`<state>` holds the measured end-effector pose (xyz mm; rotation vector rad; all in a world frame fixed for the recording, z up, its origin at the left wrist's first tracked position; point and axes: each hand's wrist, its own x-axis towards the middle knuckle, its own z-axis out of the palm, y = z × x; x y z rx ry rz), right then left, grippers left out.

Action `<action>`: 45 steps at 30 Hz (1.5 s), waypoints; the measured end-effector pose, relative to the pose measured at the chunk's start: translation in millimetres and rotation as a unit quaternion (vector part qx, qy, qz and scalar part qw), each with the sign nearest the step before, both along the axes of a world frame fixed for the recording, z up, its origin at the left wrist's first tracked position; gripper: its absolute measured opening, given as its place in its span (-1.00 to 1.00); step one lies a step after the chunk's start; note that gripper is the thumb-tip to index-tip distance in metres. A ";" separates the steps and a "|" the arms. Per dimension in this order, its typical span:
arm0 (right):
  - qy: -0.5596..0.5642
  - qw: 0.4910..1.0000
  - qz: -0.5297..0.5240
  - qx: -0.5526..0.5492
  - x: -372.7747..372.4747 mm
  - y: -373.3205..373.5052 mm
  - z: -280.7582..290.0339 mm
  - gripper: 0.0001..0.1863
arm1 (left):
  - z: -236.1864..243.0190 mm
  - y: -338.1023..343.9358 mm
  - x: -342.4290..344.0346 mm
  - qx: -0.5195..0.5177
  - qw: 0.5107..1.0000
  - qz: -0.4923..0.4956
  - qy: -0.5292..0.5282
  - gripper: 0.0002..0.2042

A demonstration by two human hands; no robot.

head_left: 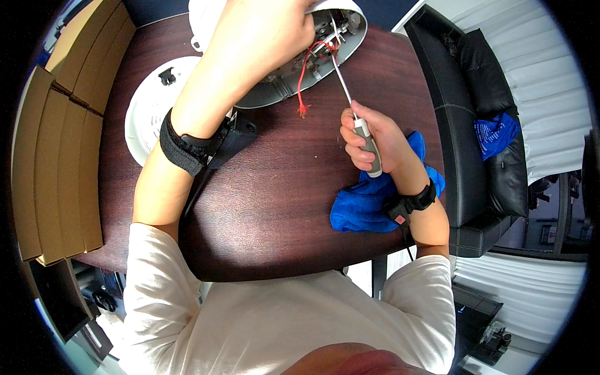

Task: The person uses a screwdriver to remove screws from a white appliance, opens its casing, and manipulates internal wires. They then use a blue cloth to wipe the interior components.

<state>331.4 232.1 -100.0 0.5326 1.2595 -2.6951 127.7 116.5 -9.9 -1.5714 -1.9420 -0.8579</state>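
Note:
At the top, my left hand [275,28] grips the upper rim of an oval white appliance housing [287,84], whose grey interior shows metal parts. A red wire [302,81] dangles out of it, frayed at the end. In my right hand [381,137] is a screwdriver [369,150] with a grey and white handle, its long shaft reaching into the housing among the metal parts; its tip is hard to make out. A round white plastic piece [150,109] lies left of my left forearm.
A blue cloth [356,209] lies under my right forearm on the dark wood table [262,206]. Stacked cardboard boxes [56,162] line the left edge. Beyond the right edge stands a black sofa [456,156] with another blue fabric item [497,134], before white curtains.

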 end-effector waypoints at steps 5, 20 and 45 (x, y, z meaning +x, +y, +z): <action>0.001 1.000 0.003 -0.017 1.0 1.3 -1.2 -0.62 | -0.3 -0.7 0.7 -0.001 1.000 0.001 -0.004 -0.58; -0.057 0.982 -0.039 0.175 -2.6 -4.5 11.0 -0.61 | -0.1 0.9 0.1 -0.009 1.000 0.002 0.012 -0.58; -0.068 0.975 -0.051 0.207 1.7 -3.6 23.5 -0.62 | 3.2 -1.4 3.7 -0.012 1.000 -0.006 -0.010 -0.56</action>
